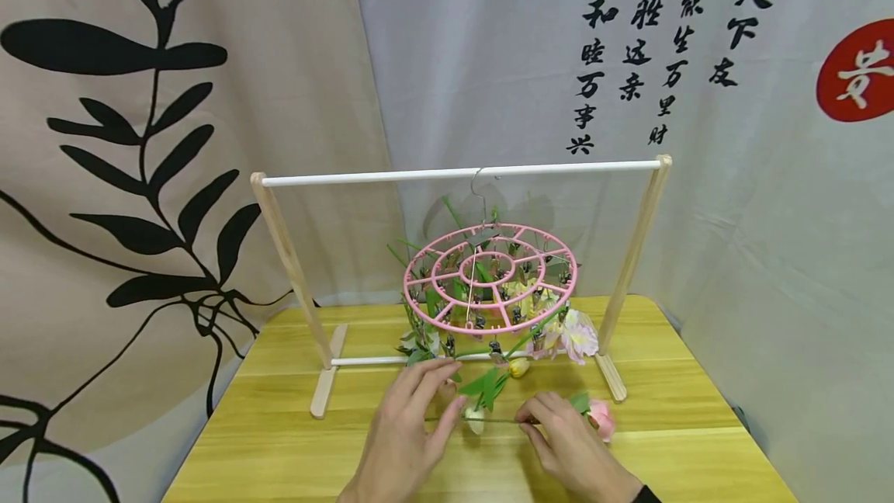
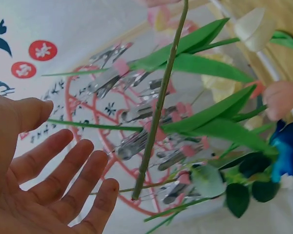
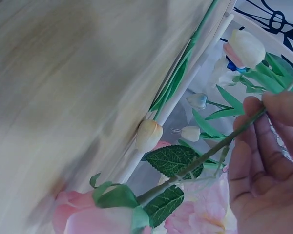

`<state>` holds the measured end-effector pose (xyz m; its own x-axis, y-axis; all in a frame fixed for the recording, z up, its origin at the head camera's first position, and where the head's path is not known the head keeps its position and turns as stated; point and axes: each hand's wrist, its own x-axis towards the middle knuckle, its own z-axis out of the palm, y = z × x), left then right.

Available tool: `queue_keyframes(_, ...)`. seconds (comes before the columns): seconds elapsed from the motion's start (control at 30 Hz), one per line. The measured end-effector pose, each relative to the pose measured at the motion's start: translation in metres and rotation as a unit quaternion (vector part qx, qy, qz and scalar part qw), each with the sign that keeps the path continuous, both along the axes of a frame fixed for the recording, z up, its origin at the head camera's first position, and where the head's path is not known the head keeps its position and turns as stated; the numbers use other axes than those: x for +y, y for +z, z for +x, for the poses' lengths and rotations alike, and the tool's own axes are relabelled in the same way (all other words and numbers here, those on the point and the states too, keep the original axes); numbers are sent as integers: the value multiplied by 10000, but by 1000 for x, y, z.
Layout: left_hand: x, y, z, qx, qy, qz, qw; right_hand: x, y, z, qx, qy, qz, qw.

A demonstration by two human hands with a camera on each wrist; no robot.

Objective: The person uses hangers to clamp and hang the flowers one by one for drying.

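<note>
My right hand (image 1: 569,441) pinches the green stem of an artificial pink rose (image 1: 601,419) between thumb and fingers. In the right wrist view the rose's bloom (image 3: 100,219) and dark leaves (image 3: 173,161) lie below that grip. The stem (image 2: 158,105) runs leftward toward my left hand (image 1: 410,425), whose fingers are spread and relaxed with nothing gripped. Just beyond both hands hangs a pink round clip hanger (image 1: 491,330), its metal clips (image 2: 132,146) holding several artificial flowers. A white tulip (image 1: 475,421) and a yellow tulip (image 1: 518,367) dangle low between the hands.
A wooden stand with a white top rod (image 1: 573,168) carries the hanger by its hook. Its feet (image 1: 328,379) rest on the yellow wood-grain table (image 1: 237,441). A large pale pink flower (image 1: 578,336) hangs at the right, and a blue flower (image 2: 288,151) shows at the hanger's other side.
</note>
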<state>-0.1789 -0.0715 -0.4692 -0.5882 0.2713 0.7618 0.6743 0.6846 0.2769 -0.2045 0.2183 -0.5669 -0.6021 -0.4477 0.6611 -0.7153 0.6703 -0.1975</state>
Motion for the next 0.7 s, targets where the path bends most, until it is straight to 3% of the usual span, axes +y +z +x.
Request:
queue_keyframes(0.23, -1, 18, -2, 101, -88, 173, 9998, 2, 2, 3, 29, -25, -106, 9999)
queue_keyframes(0.4, -4, 27, -10, 534, -189, 211, 9982, 5, 3, 5, 84, 128, -322, 9994)
queue_keyframes(0.7, -14, 48, -29, 992, -41, -224, 9948, 11, 4, 5, 157, 370, -578, 9975)
